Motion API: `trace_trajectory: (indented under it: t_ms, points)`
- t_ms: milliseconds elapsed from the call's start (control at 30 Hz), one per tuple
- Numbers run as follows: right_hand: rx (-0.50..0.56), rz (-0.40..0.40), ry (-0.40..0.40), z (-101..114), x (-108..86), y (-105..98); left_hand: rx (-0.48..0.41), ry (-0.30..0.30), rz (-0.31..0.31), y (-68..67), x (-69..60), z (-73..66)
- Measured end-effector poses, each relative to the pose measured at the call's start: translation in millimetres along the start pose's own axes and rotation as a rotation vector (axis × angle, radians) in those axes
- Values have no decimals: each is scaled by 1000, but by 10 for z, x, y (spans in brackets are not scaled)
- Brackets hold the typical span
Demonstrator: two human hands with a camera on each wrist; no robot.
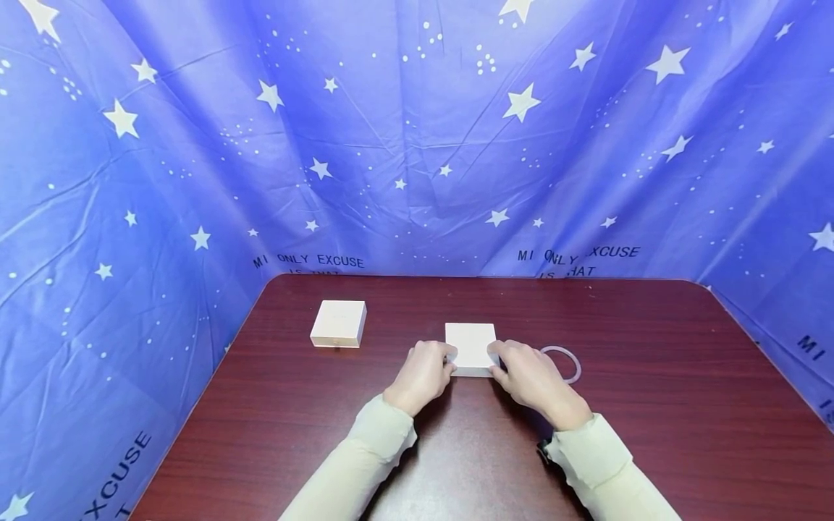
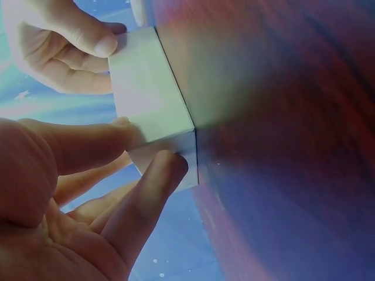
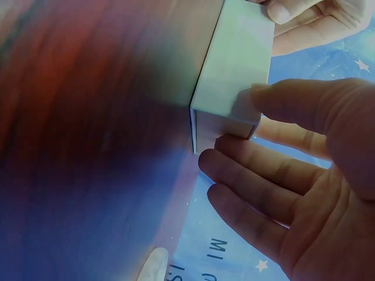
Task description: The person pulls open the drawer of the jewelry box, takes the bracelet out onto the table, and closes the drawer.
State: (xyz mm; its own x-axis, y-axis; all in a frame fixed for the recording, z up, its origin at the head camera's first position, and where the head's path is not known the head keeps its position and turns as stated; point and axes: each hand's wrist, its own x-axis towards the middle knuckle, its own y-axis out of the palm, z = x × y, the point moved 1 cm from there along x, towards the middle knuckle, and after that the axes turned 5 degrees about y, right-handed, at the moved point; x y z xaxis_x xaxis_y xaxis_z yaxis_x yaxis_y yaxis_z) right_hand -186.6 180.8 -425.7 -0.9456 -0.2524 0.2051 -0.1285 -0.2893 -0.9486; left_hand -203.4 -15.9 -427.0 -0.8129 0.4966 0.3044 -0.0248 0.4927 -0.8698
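White box (image 1: 470,344): located mid-table (image 1: 293,434), held at both ends. Left hand (image 1: 425,370), at the box's eight o'clock, pinches one end between thumb and fingers. Right hand (image 1: 531,376), at four o'clock, pinches the opposite end, its fingers slightly spread. Second box (image 1: 340,320): well apart, between nine and ten o'clock. Pale ring (image 1: 577,367): near three o'clock, just beside the right hand.
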Motion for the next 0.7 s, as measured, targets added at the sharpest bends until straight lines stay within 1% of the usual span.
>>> trace_trajectory:
  t_ms: [200,433,700]
  points:
    - [-7,-9,-9,-27,30,-7,6,1,10,27,52,9]
    - [-23,-38,-32,-75,63,-10,21,1,12,37,126,0]
    - [-20,-5,-23,-139,116,-41,31,7,14,54,214,-8]
